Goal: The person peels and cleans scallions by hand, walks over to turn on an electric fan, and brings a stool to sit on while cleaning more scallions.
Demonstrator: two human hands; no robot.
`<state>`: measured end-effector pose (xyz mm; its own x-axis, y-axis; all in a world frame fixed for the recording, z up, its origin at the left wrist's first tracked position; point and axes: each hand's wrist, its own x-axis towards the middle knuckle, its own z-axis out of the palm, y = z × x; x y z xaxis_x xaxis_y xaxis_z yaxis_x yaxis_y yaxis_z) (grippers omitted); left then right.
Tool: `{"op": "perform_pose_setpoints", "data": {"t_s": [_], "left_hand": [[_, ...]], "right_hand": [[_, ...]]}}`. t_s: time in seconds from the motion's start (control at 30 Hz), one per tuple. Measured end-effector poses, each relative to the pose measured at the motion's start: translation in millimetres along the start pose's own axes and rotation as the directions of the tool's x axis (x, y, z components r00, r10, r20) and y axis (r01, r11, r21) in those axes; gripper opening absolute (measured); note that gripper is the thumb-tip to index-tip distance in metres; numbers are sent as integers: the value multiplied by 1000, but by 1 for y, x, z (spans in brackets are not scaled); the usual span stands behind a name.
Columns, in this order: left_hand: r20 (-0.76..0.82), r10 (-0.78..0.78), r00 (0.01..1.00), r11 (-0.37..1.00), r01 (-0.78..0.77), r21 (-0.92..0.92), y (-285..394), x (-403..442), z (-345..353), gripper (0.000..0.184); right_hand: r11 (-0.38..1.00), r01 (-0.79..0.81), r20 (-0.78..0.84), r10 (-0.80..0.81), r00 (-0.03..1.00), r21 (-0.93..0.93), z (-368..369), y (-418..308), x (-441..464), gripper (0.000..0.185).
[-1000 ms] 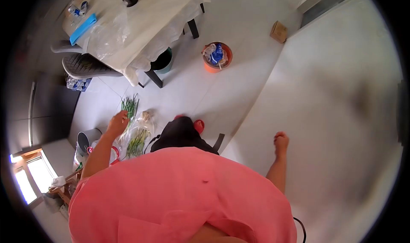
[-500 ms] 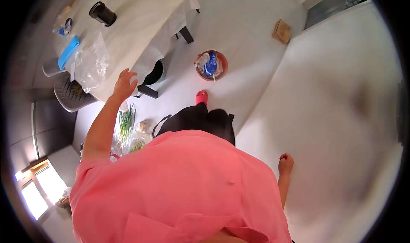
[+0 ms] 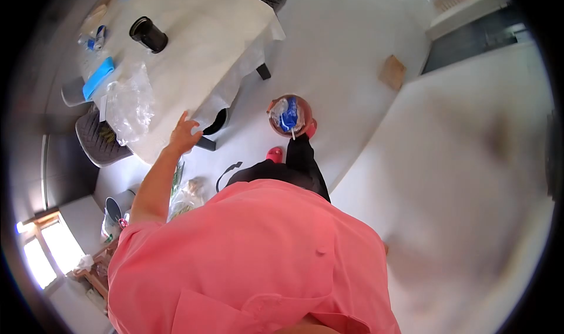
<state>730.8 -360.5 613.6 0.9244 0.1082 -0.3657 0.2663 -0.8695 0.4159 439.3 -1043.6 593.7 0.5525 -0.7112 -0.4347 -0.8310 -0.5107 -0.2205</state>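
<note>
Grip of the left hand [image 3: 185,137] is spread near the bench [image 3: 202,23] edge, a bag [image 3: 130,106] left of it; right hand [image 3: 386,248] mostly hidden, grip unclear.

One head-worn view faces forward and down.

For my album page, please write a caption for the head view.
An open left hand at the edge of a covered table, with a filled bucket near red shoes.
</note>
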Motion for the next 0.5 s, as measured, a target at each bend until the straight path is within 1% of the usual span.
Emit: {"op": "perform_pose_setpoints", "data": {"t_s": [0.03,0.1,0.13,0.17,0.2,0.23,0.27,0.3,0.33,0.37,0.4,0.43,0.47,0.5], "left_hand": [[-4,-4,1000,998,4,-66,2,-2,2,34],[-18,36,999,999,-36,1,3,0,5,34],[-25,56,998,998,-55,34,3,1,6,35],[-11,77,997,990,-76,120,9,1,5,35],[-38,56,998,996,-53,73,18,-1,4,34],[-56,57,997,996,-53,71,29,-1,1,34],[-46,53,997,997,-51,50,38,5,2,32],[-31,64,997,998,-63,26,47,14,9,30],[3,133,991,988,-133,81,51,26,21,29],[38,200,979,969,-203,139,51,43,35,29],[52,239,970,962,-243,123,78,49,29,28],[18,295,955,950,-295,105,84,65,43,28],[-24,366,930,925,-361,117,93,79,56,27],[-68,436,897,895,-425,131,107,98,63,26]], "right_hand": [[1000,15,0,-15,1000,-23,9,19,15,17],[987,48,-26,-52,998,-150,36,69,58,18],[951,42,-64,-65,996,-307,52,90,83,19],[950,69,-63,-92,994,-304,48,74,93,19],[981,54,-7,-56,998,-185,39,63,96,18],[998,24,54,-21,998,-64,34,50,100,18],[998,26,43,-23,999,-55,36,34,108,18],[986,122,-11,-124,992,-116,39,20,118,16],[963,200,-68,-216,974,-181,34,7,126,14],[969,178,-96,-196,976,-168,27,-20,128,14],[990,129,-3,-130,992,-50,2,-71,111,13],[995,71,96,-78,992,69,-16,-111,97,12],[981,69,40,-77,996,182,-20,-132,93,10],[977,58,15,-62,998,205,-12,-131,107,10]]}}
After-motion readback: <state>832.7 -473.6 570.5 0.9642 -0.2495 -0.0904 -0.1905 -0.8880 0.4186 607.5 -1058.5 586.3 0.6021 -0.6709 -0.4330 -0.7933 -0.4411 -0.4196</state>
